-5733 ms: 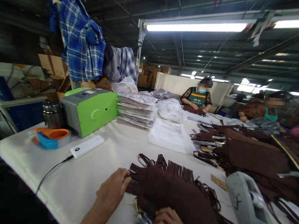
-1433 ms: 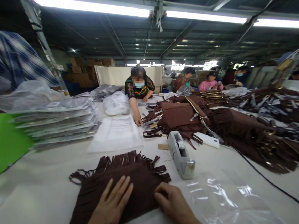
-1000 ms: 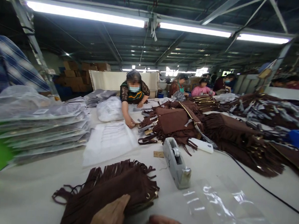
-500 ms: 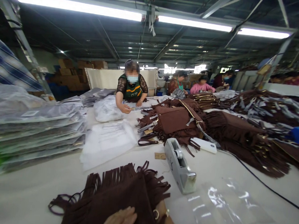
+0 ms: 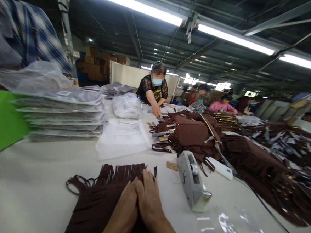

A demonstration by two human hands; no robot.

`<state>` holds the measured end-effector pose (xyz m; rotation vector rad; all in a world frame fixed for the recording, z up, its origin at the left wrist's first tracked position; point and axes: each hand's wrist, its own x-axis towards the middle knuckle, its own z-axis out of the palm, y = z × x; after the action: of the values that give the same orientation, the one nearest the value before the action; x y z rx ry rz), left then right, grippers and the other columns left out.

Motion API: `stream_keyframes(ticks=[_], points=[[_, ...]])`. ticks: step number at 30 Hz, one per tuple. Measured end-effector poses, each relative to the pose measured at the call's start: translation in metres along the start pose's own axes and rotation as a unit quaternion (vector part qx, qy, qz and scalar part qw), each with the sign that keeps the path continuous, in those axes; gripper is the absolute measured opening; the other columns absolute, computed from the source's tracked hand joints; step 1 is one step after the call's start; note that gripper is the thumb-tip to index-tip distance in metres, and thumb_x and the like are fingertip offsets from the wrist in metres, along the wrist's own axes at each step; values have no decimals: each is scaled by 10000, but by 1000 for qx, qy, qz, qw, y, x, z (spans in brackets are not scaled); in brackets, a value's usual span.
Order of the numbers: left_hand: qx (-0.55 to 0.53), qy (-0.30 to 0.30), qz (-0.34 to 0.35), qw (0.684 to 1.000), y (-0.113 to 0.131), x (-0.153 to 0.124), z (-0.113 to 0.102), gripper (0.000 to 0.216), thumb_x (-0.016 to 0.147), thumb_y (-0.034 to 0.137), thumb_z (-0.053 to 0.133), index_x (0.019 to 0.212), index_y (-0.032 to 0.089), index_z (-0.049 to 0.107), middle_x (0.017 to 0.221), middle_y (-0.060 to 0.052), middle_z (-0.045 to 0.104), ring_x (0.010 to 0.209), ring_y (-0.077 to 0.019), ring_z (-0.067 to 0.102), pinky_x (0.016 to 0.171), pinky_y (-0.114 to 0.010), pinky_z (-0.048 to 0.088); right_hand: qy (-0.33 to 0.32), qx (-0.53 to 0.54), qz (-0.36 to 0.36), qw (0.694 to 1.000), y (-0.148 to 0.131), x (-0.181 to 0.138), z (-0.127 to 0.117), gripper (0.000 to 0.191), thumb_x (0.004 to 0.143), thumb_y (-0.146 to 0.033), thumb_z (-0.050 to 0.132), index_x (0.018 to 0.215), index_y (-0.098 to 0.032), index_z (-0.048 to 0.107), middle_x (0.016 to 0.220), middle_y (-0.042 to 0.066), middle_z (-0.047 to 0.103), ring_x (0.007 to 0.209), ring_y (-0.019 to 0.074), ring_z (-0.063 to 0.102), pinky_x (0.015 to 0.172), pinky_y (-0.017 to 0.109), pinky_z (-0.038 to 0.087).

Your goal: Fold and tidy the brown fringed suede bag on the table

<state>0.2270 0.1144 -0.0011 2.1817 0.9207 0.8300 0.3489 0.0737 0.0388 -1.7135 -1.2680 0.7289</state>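
Observation:
A brown fringed suede bag (image 5: 96,201) lies on the white table (image 5: 34,179) right in front of me, fringe pointing away, a strap loop at its left. My left hand (image 5: 123,213) and my right hand (image 5: 149,201) lie side by side, fingers stretched flat and together, pressing down on the bag's right part. Neither hand grips anything. A grey tape dispenser (image 5: 192,181) stands just to the right of my right hand. A clear plastic bag (image 5: 230,228) lies flat at the lower right.
A stack of packed clear bags (image 5: 62,117) and a green machine (image 5: 0,123) stand left. White printed sheets (image 5: 123,135) lie ahead. Piles of brown fringed bags (image 5: 223,142) cover the right. A person across the table (image 5: 154,89) reaches to them; others work beyond.
Both my hands have come up onto the bag and now lie flat together on it. The bag lies flatter, its fringe straight. The view has swung slightly left.

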Motion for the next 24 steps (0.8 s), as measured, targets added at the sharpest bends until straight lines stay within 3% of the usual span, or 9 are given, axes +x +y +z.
stream_keyframes(ticks=[2, 5, 9, 13, 16, 19, 21, 24], points=[[-198, 59, -112, 972, -2, 7, -11, 510, 868, 252, 401, 1360, 137, 469, 1415, -158, 492, 1323, -237, 457, 1155, -457, 315, -13, -151, -53, 987, -7, -8, 12, 640, 957, -506, 398, 1454, -105, 375, 1537, 102, 275, 1453, 265, 153, 1199, 468, 7], [-427, 119, -207, 872, 0, 12, -25, 580, 838, 324, 508, 1368, 100, 431, 1416, -196, 479, 1305, -256, 476, 1130, -412, 365, -30, -230, -63, 971, -6, -14, 24, 691, 940, -560, 407, 1441, -83, 394, 1512, 150, 309, 1436, 312, 192, 1194, 509, 56], [-539, 157, -246, 790, 11, 12, -32, 472, 830, 279, 588, 1268, 122, 508, 1388, -177, 515, 1303, -243, 481, 1141, -395, 351, -44, -229, -79, 969, -7, -17, 34, 736, 941, -589, 380, 1450, -57, 360, 1520, 169, 279, 1434, 320, 184, 1190, 513, 101], [-570, 163, -270, 758, 15, 12, -36, 307, 881, 220, 534, 1179, 152, 572, 1327, -141, 580, 1268, -217, 518, 1156, -396, 323, -103, -171, -116, 973, -23, -26, 34, 728, 966, -551, 341, 1480, -40, 266, 1546, 156, 213, 1445, 284, 158, 1192, 474, 126], [-532, 132, -260, 795, 15, 16, -45, 290, 867, 275, 556, 1119, 139, 602, 1284, -151, 603, 1201, -230, 575, 1083, -381, 422, -108, -92, -111, 984, -27, -36, 17, 648, 985, -493, 321, 1503, -112, 239, 1557, 97, 221, 1442, 247, 191, 1189, 448, 177], [-379, 79, -199, 900, 17, 28, -54, 299, 836, 285, 524, 1074, 132, 621, 1183, -143, 648, 1053, -250, 651, 940, -407, 529, -14, -104, -118, 987, -12, -42, -4, 614, 973, -465, 362, 1502, -166, 274, 1561, 55, 210, 1448, 264, 160, 1200, 469, 139], [-214, 45, -116, 969, 20, 41, -55, 296, 814, 202, 458, 1039, 147, 643, 1118, -113, 671, 1033, -237, 647, 960, -415, 509, 39, -134, -118, 983, 3, -42, -10, 638, 924, -478, 468, 1479, -188, 346, 1547, 60, 239, 1442, 314, 148, 1201, 510, 102], [-8, -31, 32, 999, 21, 65, -44, 443, 750, 60, 392, 1083, 195, 651, 1241, -64, 630, 1184, -181, 562, 1086, -352, 396, 18, -130, -99, 986, 22, -38, -5, 522, 892, -476, 505, 1364, -257, 539, 1443, 81, 439, 1371, 386, 311, 1161, 577, 206]])
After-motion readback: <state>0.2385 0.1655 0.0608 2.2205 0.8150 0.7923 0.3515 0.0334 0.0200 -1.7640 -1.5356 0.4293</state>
